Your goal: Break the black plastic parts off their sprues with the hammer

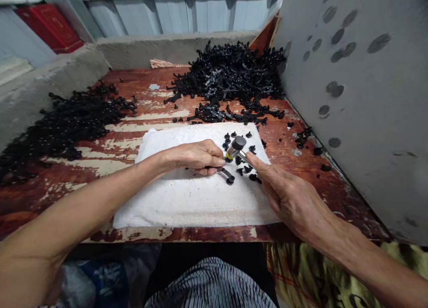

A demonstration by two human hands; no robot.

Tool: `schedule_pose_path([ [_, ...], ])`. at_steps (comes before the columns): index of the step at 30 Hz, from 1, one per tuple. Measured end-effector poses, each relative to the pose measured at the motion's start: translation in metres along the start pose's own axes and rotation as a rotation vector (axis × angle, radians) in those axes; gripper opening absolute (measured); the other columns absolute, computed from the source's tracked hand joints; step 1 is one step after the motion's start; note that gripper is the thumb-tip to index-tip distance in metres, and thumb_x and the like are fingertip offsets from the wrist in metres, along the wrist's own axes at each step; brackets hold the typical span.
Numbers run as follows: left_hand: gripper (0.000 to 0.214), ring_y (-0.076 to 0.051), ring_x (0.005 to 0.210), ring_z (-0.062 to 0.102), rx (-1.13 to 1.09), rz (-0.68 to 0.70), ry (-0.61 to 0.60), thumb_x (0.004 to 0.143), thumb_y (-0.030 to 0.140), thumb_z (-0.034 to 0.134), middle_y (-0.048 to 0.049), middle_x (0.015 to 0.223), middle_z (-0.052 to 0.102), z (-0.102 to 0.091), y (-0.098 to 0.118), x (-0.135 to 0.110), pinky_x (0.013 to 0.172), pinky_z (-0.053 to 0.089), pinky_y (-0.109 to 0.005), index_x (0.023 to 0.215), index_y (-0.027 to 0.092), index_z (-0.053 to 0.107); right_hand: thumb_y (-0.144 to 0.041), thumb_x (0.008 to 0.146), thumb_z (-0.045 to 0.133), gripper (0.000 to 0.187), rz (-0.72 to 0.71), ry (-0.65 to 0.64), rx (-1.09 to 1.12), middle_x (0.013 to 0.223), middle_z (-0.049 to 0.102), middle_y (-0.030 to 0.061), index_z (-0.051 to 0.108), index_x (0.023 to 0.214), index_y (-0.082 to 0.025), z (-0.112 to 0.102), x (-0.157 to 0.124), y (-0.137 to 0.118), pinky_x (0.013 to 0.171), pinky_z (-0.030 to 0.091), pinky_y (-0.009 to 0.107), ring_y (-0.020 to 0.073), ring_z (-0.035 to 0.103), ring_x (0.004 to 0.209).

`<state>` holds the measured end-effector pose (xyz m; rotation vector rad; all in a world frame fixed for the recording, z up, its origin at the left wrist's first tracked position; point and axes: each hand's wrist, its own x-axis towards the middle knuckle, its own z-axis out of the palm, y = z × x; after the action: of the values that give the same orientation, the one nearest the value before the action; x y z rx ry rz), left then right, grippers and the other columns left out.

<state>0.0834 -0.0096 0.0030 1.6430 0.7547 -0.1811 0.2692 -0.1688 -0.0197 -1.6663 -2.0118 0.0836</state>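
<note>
Black plastic makes up nearly everything on this desk [133,98], and much of it is hard to read: the heap of black parts at the back [230,74] and the second heap along the left [67,121] are tangles in which no single piece can be told apart, and the left heap's near end fades into shadow. The right hand [287,196] is seen from the back, so its palm and most of its grip are hidden; its fingers are closed on the metal handle of a small mallet [236,146], whose dark round head sticks up just beyond the fingertips, with a yellow band below the head. The left hand [195,156] lies knuckles up on the white cloth [187,201], fingers curled down and pinching a black bent part [225,173]; the held end is covered by the fingers, while the free end, with a round knob, lies on the cloth just right of the hand and just below the mallet head. Small black caps [245,158] are scattered on the cloth around the mallet, some partly hidden behind the right hand's fingers. Both forearms are cut off at the bottom edge.
</note>
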Motion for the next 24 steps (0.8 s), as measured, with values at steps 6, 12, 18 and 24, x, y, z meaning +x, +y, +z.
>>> schedule_pose_path([
  [6,0.032,-0.004,0.033,0.033,0.062,0.028,-0.028,0.084,0.025,0.056,0.0043,0.04,0.043,-0.003,0.0,-0.005,0.034,0.021,-0.018,0.054,0.016,0.05,-0.018,0.09,0.039,0.049,0.034,-0.03,0.046,0.077,0.069,0.007,0.051,0.138,-0.018,-0.002,0.006,0.0,0.06,0.052,0.029,0.018,0.062,0.063],
  [12,0.029,-0.006,0.045,0.04,0.361,0.283,-0.105,0.087,0.02,0.047,0.004,0.05,0.046,0.01,0.02,-0.021,0.045,0.031,-0.019,0.059,0.015,0.051,-0.034,0.085,0.055,0.022,0.263,-0.005,0.503,0.072,0.061,0.0018,0.063,0.097,-0.017,-0.013,0.023,-0.017,0.055,0.047,0.025,0.0129,0.053,0.059],
  [18,0.017,-0.013,0.066,0.052,0.712,0.466,0.127,0.088,0.023,0.047,0.0003,0.071,0.057,0.038,0.026,-0.048,0.065,0.04,-0.026,0.079,0.017,0.059,-0.05,0.072,0.069,0.034,0.596,-0.199,1.094,0.046,0.035,-0.0116,0.052,0.077,-0.021,-0.002,0.013,-0.032,0.031,0.027,0.018,0.0052,0.027,0.036],
  [24,0.029,-0.019,0.09,0.056,0.234,0.316,0.752,0.085,0.042,0.054,-0.0067,0.098,0.059,0.051,-0.009,-0.066,0.079,0.044,-0.033,0.099,0.018,0.053,-0.046,0.063,0.08,0.041,0.705,0.221,1.355,0.056,0.051,-0.0089,0.051,0.076,-0.021,0.003,-0.004,-0.043,0.028,0.03,0.013,0.0027,0.033,0.037],
])
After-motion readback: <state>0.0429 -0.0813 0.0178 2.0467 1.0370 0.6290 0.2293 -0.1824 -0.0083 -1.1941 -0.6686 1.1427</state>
